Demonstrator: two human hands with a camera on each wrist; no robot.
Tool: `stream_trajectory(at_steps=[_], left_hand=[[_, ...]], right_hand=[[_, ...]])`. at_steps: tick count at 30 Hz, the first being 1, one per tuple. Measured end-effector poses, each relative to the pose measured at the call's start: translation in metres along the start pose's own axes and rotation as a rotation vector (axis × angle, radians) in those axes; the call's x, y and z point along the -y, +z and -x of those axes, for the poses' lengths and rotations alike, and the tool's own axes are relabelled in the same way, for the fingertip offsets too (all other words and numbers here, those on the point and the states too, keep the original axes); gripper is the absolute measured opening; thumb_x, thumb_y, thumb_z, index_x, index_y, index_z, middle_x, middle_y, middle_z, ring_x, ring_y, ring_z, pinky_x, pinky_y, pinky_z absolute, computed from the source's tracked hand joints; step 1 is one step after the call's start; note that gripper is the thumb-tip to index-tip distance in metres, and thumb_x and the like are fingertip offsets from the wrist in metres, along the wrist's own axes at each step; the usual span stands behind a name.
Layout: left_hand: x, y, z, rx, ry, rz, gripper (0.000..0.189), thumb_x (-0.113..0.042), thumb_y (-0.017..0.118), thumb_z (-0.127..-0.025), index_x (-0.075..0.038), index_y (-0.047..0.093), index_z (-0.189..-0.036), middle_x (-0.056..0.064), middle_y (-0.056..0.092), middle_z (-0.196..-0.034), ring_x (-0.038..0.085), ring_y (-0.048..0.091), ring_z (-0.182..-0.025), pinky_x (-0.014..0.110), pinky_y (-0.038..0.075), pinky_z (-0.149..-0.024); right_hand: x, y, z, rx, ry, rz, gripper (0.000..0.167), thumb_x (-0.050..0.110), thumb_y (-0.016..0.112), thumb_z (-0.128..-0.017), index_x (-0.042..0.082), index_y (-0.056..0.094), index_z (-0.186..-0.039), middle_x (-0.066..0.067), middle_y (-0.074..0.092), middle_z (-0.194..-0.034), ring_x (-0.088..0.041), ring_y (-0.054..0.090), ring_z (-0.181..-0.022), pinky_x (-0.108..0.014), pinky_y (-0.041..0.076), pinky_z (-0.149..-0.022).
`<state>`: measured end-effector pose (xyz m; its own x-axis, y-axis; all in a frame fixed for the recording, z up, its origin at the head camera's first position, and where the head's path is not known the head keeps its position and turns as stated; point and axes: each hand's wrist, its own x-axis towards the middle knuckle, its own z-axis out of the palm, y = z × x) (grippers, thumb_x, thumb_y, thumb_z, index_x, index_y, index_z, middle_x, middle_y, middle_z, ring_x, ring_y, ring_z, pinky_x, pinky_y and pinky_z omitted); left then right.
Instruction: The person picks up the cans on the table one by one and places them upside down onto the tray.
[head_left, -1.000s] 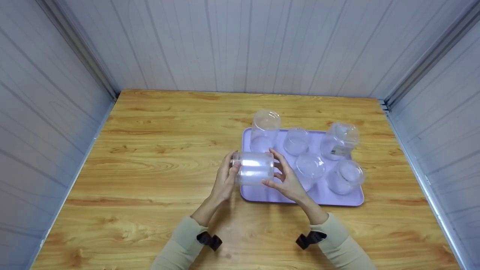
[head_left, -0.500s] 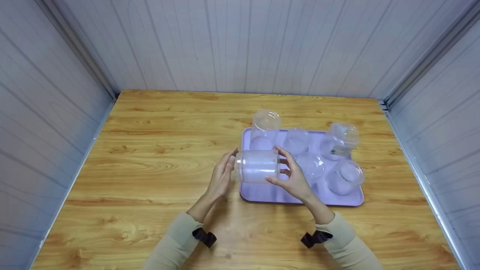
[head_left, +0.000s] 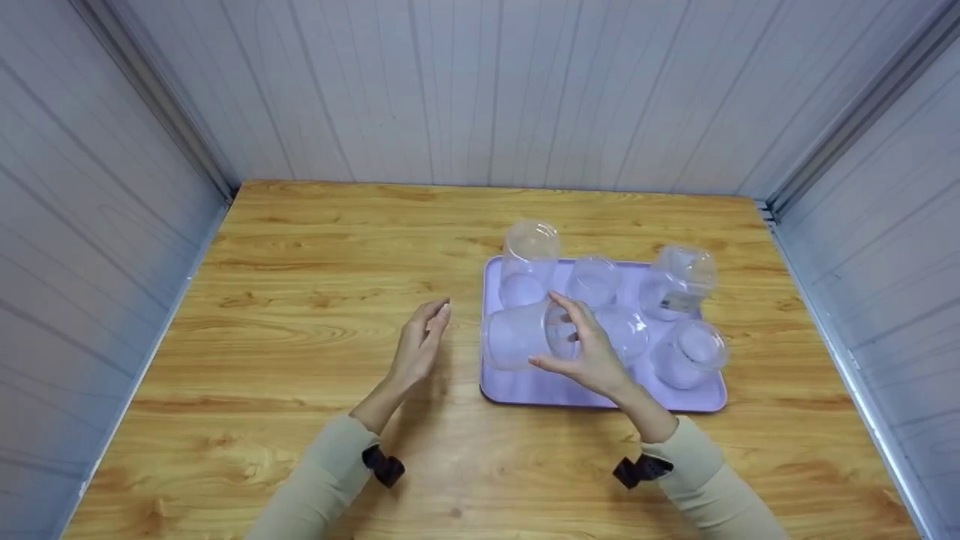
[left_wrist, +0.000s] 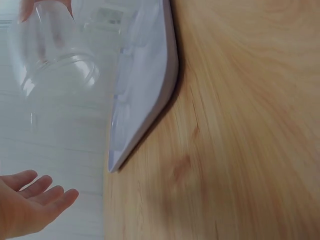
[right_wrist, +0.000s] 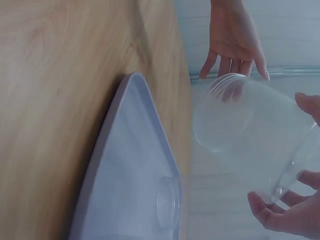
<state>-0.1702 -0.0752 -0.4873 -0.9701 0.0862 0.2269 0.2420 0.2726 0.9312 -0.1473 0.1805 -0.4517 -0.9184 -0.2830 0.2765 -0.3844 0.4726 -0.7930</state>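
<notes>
A clear plastic jar (head_left: 514,341) lies on its side in the air over the left part of the lilac tray (head_left: 540,391). My right hand (head_left: 594,358) grips it round the base end, thumb toward me and fingers on the far side. Its threaded, lidless mouth points left, as the right wrist view shows of the jar (right_wrist: 255,130). Left of the tray, apart from the jar, my left hand (head_left: 417,346) hovers over the table with fingers extended. In the left wrist view the left hand (left_wrist: 32,204) holds nothing.
Several more clear jars stand on the tray: a tall one (head_left: 531,255) at back left, a short one (head_left: 594,279) beside it, and others at right, including a jar (head_left: 691,354) near the front corner. Pale panel walls (head_left: 480,90) enclose the wooden table (head_left: 300,300).
My left hand has let go of the jar and moved left, away from it. The right hand keeps its hold, and the jar's mouth end has tilted. The tray's jars stay put.
</notes>
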Motion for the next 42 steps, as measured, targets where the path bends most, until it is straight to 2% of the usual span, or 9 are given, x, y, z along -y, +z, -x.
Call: stream_trajectory(at_steps=[3,5,10,13,19,25,30,35,42], left_hand=[[0.002,-0.005,-0.002,0.030,-0.010,-0.041,0.042,-0.027,0.040,-0.095,0.004,0.047,-0.123,0.018,0.049,-0.122,0.029,0.045,-0.112,0.044,0.043,-0.085],[0.004,-0.008,-0.004,0.051,-0.023,-0.074,0.045,-0.029,0.039,-0.095,0.004,0.046,-0.125,0.019,0.046,-0.124,0.030,0.042,-0.115,0.046,0.041,-0.087],[0.006,-0.015,-0.011,0.096,-0.056,-0.174,0.051,-0.034,0.037,-0.095,0.005,0.040,-0.128,0.021,0.039,-0.131,0.033,0.033,-0.122,0.046,0.027,-0.099],[0.006,-0.019,-0.016,0.114,-0.085,-0.243,0.054,-0.036,0.038,-0.094,0.003,0.038,-0.131,0.021,0.035,-0.134,0.033,0.030,-0.124,0.045,0.023,-0.102],[0.006,-0.024,-0.024,0.147,-0.106,-0.376,0.057,-0.040,0.038,-0.093,0.001,0.034,-0.133,0.020,0.032,-0.135,0.033,0.031,-0.123,0.043,0.024,-0.102],[0.004,-0.028,-0.036,0.165,-0.074,-0.523,0.062,-0.043,0.038,-0.092,0.001,0.031,-0.135,0.021,0.030,-0.136,0.034,0.030,-0.123,0.046,0.026,-0.100],[0.000,-0.032,-0.046,0.155,-0.040,-0.645,0.064,-0.044,0.039,-0.092,0.001,0.030,-0.135,0.023,0.027,-0.136,0.037,0.028,-0.123,0.054,0.025,-0.097],[-0.009,-0.039,-0.057,0.172,-0.029,-0.759,0.068,-0.048,0.037,-0.091,0.001,0.025,-0.137,0.022,0.021,-0.140,0.038,0.018,-0.128,0.061,0.021,-0.095],[-0.024,-0.046,-0.071,0.239,-0.069,-0.869,0.076,-0.055,0.031,-0.089,-0.003,0.015,-0.141,0.019,0.008,-0.145,0.037,0.004,-0.131,0.062,0.017,-0.096]], right_hand=[[-0.001,-0.002,-0.002,0.029,-0.039,0.087,0.087,0.031,0.080,-0.063,0.011,0.035,-0.135,-0.007,0.041,-0.126,-0.022,0.041,-0.110,-0.041,0.045,-0.075],[0.000,-0.003,-0.004,0.049,-0.057,0.138,0.087,0.033,0.079,-0.063,0.011,0.036,-0.135,-0.008,0.040,-0.126,-0.024,0.038,-0.114,-0.044,0.042,-0.081],[0.003,-0.005,-0.009,0.107,-0.077,0.256,0.088,0.033,0.080,-0.062,0.010,0.036,-0.134,-0.011,0.040,-0.125,-0.027,0.037,-0.114,-0.044,0.034,-0.093],[0.004,-0.005,-0.012,0.153,-0.082,0.311,0.088,0.034,0.079,-0.062,0.009,0.036,-0.135,-0.013,0.039,-0.125,-0.028,0.037,-0.114,-0.043,0.034,-0.093],[0.007,-0.002,-0.020,0.248,-0.048,0.414,0.090,0.036,0.079,-0.061,0.009,0.035,-0.135,-0.015,0.038,-0.126,-0.030,0.037,-0.112,-0.045,0.037,-0.089],[0.007,0.002,-0.028,0.313,-0.014,0.494,0.092,0.038,0.079,-0.060,0.009,0.034,-0.135,-0.015,0.040,-0.123,-0.031,0.040,-0.106,-0.042,0.041,-0.085],[0.006,0.008,-0.034,0.350,0.004,0.535,0.092,0.036,0.080,-0.060,0.007,0.035,-0.134,-0.015,0.042,-0.121,-0.032,0.041,-0.103,-0.043,0.042,-0.083],[0.005,0.012,-0.040,0.378,0.007,0.571,0.092,0.036,0.080,-0.059,0.007,0.035,-0.134,-0.017,0.041,-0.123,-0.033,0.041,-0.101,-0.045,0.041,-0.082],[0.004,0.017,-0.043,0.412,0.022,0.599,0.094,0.038,0.080,-0.058,0.006,0.035,-0.134,-0.019,0.041,-0.121,-0.034,0.041,-0.102,-0.045,0.043,-0.080]])
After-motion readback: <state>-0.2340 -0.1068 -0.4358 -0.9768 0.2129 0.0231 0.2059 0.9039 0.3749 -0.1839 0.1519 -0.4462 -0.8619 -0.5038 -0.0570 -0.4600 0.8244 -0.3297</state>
